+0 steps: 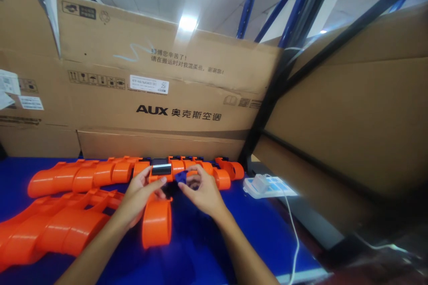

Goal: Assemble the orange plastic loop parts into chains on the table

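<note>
Forearms (93, 249) nearest the camera, entering from the bottom edge and angled inward so both hands meet over the middle of the blue table (264, 227).

Left hand (137, 192): grasping an orange holder (170, 177), thumb on the near side, fingers mostly hidden. The holder's dark plate (162, 169), with a pale toothed edge, faces up and toward the viewer; probably gripped from the side so that face stays uncovered and steady.

Right hand (203, 191): pinching a small dark blue piece (181, 177) between thumb and fingertips, just beside the holder's right end. The light pinch suits so small a part and likely leaves its near side in sight. Contact between piece and holder: cannot tell.

Below the left hand, an orange ring (156, 223), its opening turned right. Whether it belongs to the held holder or to another: cannot tell.

Other holders: front row (67, 227) at lower left; back row (90, 177) along the foot of the carton (187, 107), passing behind the hands. Lined up side by side, presumably to save room and keep each within reach.

Power strip (272, 187) at the right, with plug and cord (290, 222), well apart from the hands; perhaps placed there to stay out of the way.
</note>
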Demonstrator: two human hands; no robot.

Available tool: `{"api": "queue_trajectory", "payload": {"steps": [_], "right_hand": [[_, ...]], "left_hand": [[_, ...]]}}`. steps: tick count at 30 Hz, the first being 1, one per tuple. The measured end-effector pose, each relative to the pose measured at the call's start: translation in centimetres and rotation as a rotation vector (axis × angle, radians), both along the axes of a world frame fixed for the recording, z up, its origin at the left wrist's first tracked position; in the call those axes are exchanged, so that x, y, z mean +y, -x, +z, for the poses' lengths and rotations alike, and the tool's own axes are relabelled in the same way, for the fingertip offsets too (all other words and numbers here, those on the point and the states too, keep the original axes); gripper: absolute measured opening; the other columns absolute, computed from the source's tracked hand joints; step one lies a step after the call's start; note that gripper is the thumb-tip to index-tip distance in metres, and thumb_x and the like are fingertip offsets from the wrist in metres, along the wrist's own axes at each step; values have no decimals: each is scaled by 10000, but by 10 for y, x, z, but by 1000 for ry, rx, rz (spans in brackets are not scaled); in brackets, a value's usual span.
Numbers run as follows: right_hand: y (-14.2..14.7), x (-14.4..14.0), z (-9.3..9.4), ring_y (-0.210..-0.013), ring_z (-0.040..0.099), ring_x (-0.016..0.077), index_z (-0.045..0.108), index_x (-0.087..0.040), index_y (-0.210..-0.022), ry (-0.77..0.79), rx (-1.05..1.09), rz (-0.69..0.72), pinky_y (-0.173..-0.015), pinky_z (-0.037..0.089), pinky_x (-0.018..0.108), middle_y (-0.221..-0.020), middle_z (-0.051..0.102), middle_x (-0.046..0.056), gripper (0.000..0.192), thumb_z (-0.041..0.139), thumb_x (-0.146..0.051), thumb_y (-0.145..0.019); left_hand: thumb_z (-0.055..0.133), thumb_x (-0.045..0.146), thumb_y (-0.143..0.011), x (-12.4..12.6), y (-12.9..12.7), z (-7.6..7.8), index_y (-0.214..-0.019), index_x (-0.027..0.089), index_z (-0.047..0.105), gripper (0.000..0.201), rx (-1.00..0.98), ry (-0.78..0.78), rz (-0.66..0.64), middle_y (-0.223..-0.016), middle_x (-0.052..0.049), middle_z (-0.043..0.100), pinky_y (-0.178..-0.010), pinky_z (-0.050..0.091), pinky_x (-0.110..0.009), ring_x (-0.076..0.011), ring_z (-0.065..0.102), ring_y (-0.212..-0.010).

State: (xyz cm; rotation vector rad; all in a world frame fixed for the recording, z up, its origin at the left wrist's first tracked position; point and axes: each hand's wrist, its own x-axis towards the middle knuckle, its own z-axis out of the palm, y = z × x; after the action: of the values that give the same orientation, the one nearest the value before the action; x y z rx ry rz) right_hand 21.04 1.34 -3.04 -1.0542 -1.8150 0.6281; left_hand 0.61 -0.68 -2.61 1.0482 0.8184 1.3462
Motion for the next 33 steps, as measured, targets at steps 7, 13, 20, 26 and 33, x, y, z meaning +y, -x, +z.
{"api": "queue_trajectory", "payload": {"steps": [7, 13, 20, 26, 33], "right_hand": [[19, 0, -5, -730, 681, 149, 501, -243, -1090, 29, 420, 130, -649, 572, 263, -832, 661, -6, 424, 776, -302, -773], [28, -8, -6, -657, 671, 148, 472, -259, -1076, 2, 578, 106, -558, 588, 265, -796, 590, -26, 344, 717, -321, -843], [32, -6, -14, -787, 690, 183, 543, -227, -1045, -122, 471, -81, -707, 618, 323, -909, 664, 48, 303, 736, -318, -831], [34, -15, -11, -849, 726, 218, 623, -224, -1121, -163, 421, -78, -797, 617, 374, -944, 736, 63, 285, 713, -289, -857], [38, -26, -7, -884, 726, 237, 719, -219, -978, -213, 328, -52, -818, 614, 404, -991, 756, 80, 124, 660, -285, -890]], "left_hand": [[809, 342, -740, 2, 0, -3, -1109, 195, 614, 442, 55, -28, -9, -775, 7, 667, -530, 519, -241, -119, 623, -526], [821, 354, -718, 3, 0, -3, -1125, 183, 622, 484, 25, -7, -4, -768, 0, 670, -523, 517, -242, -118, 617, -505], [810, 366, -724, 0, -4, -3, -1087, 189, 640, 438, 25, -39, 17, -839, -19, 692, -509, 514, -235, -107, 618, -497], [801, 386, -730, -1, -4, -2, -1106, 184, 640, 456, 30, -45, 32, -852, -37, 702, -512, 519, -240, -112, 623, -498], [768, 390, -770, 0, -5, -6, -1162, 193, 612, 466, 81, -69, 27, -857, -34, 693, -565, 556, -275, -125, 633, -528]]}}
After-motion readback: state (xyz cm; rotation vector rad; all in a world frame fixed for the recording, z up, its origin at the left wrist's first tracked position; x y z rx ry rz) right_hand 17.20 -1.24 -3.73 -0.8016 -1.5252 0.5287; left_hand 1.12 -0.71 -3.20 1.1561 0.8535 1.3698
